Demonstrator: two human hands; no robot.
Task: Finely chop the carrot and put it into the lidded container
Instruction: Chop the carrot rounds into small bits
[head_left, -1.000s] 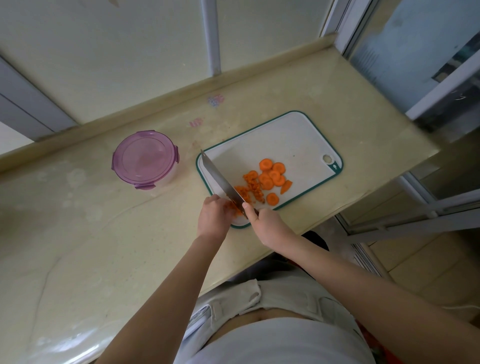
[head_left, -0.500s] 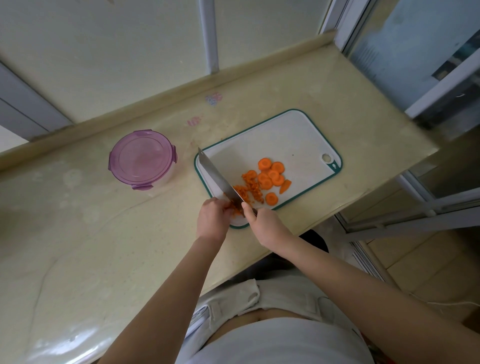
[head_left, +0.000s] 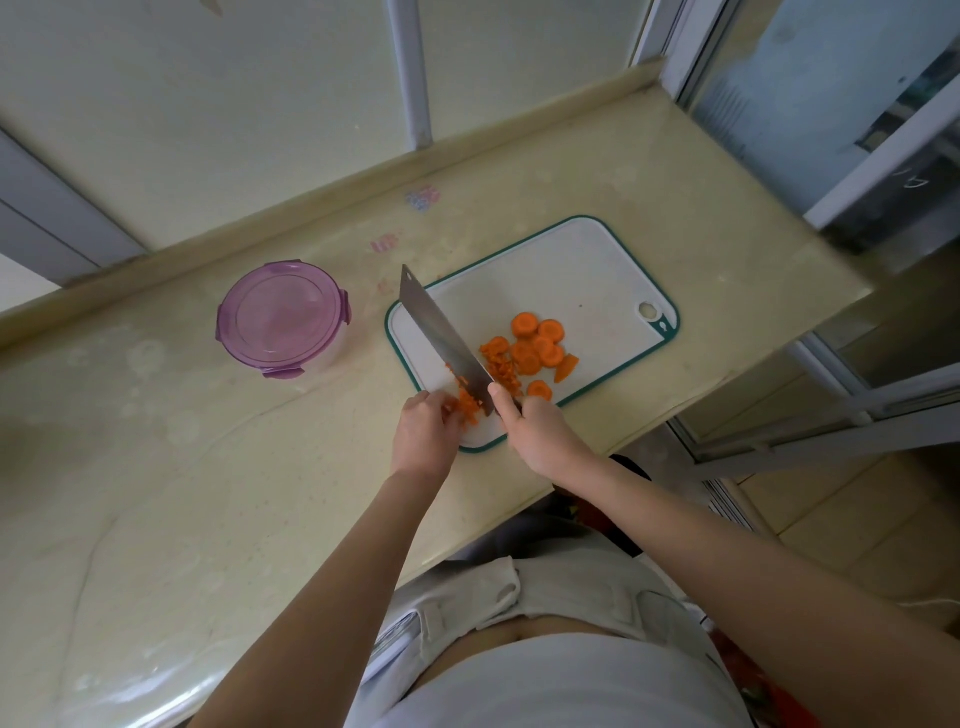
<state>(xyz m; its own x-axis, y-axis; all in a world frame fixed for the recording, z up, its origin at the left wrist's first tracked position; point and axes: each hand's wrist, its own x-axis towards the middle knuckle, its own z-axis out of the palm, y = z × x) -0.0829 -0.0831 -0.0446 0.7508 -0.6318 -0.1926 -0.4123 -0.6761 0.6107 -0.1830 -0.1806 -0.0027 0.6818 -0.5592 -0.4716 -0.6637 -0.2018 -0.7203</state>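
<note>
Head view: on a white cutting board (head_left: 571, 270), the right hand (head_left: 540, 434) grips a cleaver (head_left: 441, 338) pointing away and leftward, the left hand (head_left: 426, 431) curls over chopped carrot (head_left: 470, 402), carrot slices (head_left: 537, 348) lie right of the blade, and the closed purple-lidded container (head_left: 280, 317) sits well left.

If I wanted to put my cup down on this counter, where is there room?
Bare counter lies in front of the purple-lidded container, left of the left hand. The far right corner past the cutting board is free too. The board's near end is crowded: cleaver, carrot pieces, right hand.
</note>
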